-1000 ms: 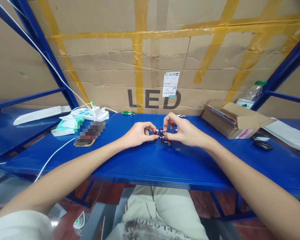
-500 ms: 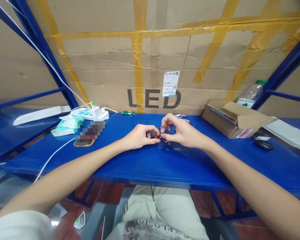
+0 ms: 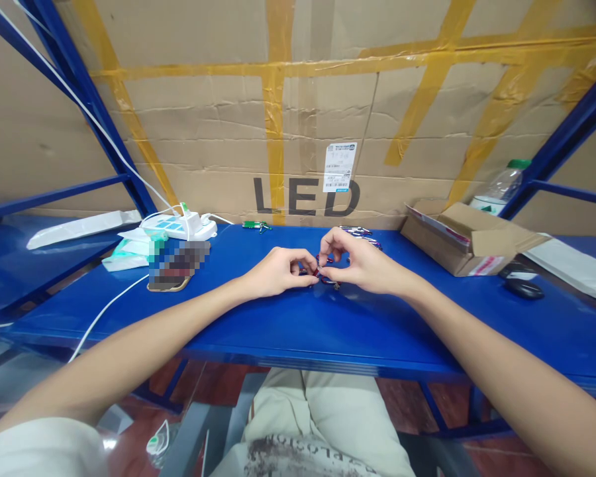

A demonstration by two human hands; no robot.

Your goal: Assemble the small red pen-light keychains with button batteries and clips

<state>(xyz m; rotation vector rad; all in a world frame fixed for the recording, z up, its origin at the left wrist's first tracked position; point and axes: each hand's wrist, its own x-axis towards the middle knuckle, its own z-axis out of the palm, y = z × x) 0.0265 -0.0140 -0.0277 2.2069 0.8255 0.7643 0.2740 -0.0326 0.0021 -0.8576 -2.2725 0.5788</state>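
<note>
My left hand (image 3: 277, 270) and my right hand (image 3: 361, 263) meet over the middle of the blue table (image 3: 298, 318). Between their fingertips they pinch a small cluster of red and blue metal clips (image 3: 320, 273), which look like small carabiners, close above the table top. The fingers cover most of the cluster. Behind my right hand lie more clips of the same kind (image 3: 360, 231), and a green clip (image 3: 255, 225) rests near the cardboard wall.
An open cardboard box (image 3: 464, 245) stands at the right, with a plastic bottle (image 3: 501, 185) behind it and a black mouse (image 3: 522, 288) beside it. At the left are a white power strip (image 3: 183, 226), packets (image 3: 132, 250) and a phone (image 3: 171, 278). Cardboard marked LED backs the table.
Both hands have sunk slightly toward the table with the clips between them, and the fingers have shifted on the cluster. Since half a second ago almost nothing has moved.
</note>
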